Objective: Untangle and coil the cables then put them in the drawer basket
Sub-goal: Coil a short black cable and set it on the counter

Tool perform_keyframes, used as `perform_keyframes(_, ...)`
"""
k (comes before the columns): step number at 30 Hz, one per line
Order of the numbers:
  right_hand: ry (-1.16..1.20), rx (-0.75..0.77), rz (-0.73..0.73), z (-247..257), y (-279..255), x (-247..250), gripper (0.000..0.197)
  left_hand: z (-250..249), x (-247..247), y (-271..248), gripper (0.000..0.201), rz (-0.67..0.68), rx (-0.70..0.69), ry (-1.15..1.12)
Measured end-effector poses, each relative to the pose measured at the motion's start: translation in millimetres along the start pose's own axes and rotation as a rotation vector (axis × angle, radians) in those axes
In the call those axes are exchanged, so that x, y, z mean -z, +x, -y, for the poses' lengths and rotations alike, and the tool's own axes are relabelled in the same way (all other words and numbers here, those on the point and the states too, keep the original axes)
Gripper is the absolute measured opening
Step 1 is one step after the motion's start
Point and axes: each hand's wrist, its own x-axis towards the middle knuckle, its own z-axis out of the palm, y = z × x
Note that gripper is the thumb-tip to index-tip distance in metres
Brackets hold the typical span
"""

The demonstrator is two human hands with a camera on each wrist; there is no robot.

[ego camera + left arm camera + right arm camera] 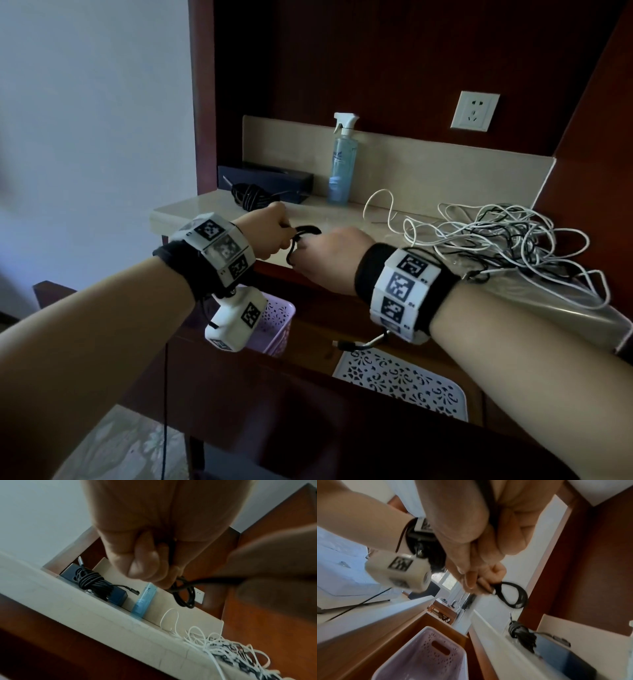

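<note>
A short black cable [305,232] [184,595] [511,595] is looped into a small coil above the counter's front edge. My left hand [274,233] [150,561] grips the coil's loops in curled fingers. Close to its right, my right hand [329,257] [488,555] curls its fingers round the cable's running end. A tangle of white and black cables [507,240] [223,647] lies on the counter at the right. A bundled black cable [250,196] [91,580] [522,632] rests at the back left. A pink drawer basket [277,322] [423,658] sits below my hands.
A blue spray bottle [342,164] [144,599] stands against the beige backsplash. A dark box [274,180] lies behind the bundled cable. A white perforated basket [404,383] sits in the drawer at the right. A wall socket [474,110] is above the counter [205,209].
</note>
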Motion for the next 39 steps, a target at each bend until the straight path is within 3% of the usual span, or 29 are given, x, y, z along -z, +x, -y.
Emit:
perform_keyframes(2,0.015,0.038,-0.125,-9.7,-2.3,11.1,0.03,-1.6,-2.3,-3.9,0.033,0.051,-0.08,0.018)
perform_keyframes(4,0.057,0.033,-0.212,-23.1,-7.0,21.8,0.032,-1.4,-5.1,-9.0,0.031,0.167,-0.167,-0.107)
perform_keyframes(8,0.341,-0.061,-0.225,-52.9,-16.3,34.2,0.026,2.6,-7.5,-21.9,0.013,0.32,-0.263,-0.254)
perform_keyframes(12,0.509,-0.175,-0.18,-71.1,-21.0,17.3,0.026,1.0,-1.6,-33.9,0.02,0.371,-0.294,-0.593)
perform_keyframes(16,0.678,-0.315,-0.173,-58.0,-16.9,-2.5,0.021,-4.7,5.9,-38.3,0.02,0.353,-0.347,-0.842)
perform_keyframes(19,0.822,-0.275,-0.322,-38.9,-10.0,-12.4,0.022,-10.9,11.8,-35.5,0.02,0.238,-0.307,-1.034)
perform_keyframes(22,0.893,-0.23,-0.404,-30.4,-7.2,-21.7,0.018,-9.3,19.5,-29.5,0.018,0.133,-0.281,-1.019)
perform_keyframes(28,0.838,-0.309,-0.435,-31.5,-10.0,-32.9,0.024,-12.7,16.9,-28.8,0.015,0.057,-0.322,-0.892)
perform_keyframes(30,0.848,-0.35,-0.474,-35.2,-7.4,-39.9,0.024,-17.0,16.1,-27.4,0.019,0.014,-0.316,-0.927)
perform_keyframes(34,0.878,-0.395,-0.5,-34.4,-5.8,-50.3,0.024,-22.2,9.5,-27.2,0.023,0.089,-0.308,-1.061)
perform_keyframes(39,0.83,-0.419,-0.384,-22.0,1.1,-49.4,0.03,-27.5,12.7,-13.6,0.017,0.047,-0.187,-1.209)
